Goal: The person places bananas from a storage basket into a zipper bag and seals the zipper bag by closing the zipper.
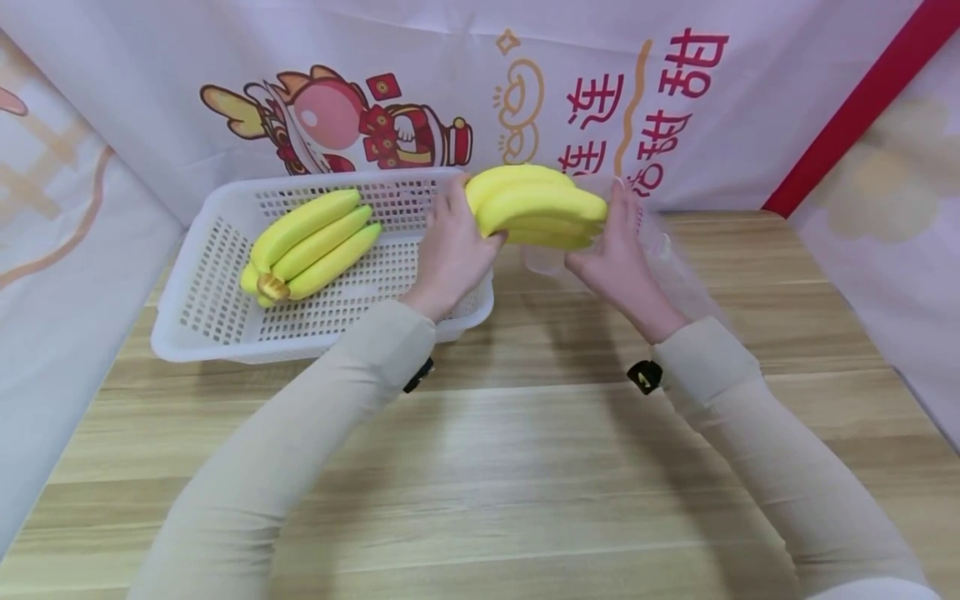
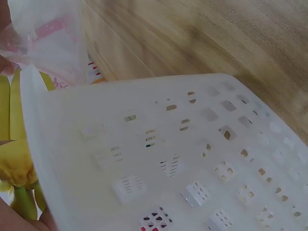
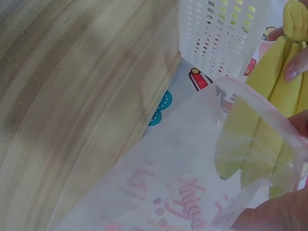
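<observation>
Above the table, my left hand (image 1: 450, 248) grips a yellow bunch of bananas (image 1: 534, 200) near its stem end. My right hand (image 1: 628, 271) pinches the mouth of a clear plastic bag (image 3: 149, 192) with pink print. In the right wrist view the banana tips sit inside the bag's mouth, while the stem end stays outside. The bag hangs behind and to the right of my right hand in the head view, partly hidden by it. Another bunch of bananas (image 1: 318, 246) lies in the white plastic basket (image 1: 171, 337) to the left.
The perforated basket stands on the wooden table (image 1: 480, 483) at the back left, its right end just below my left hand. A printed cloth (image 1: 600, 50) forms the back wall, with cloth side walls at left and right.
</observation>
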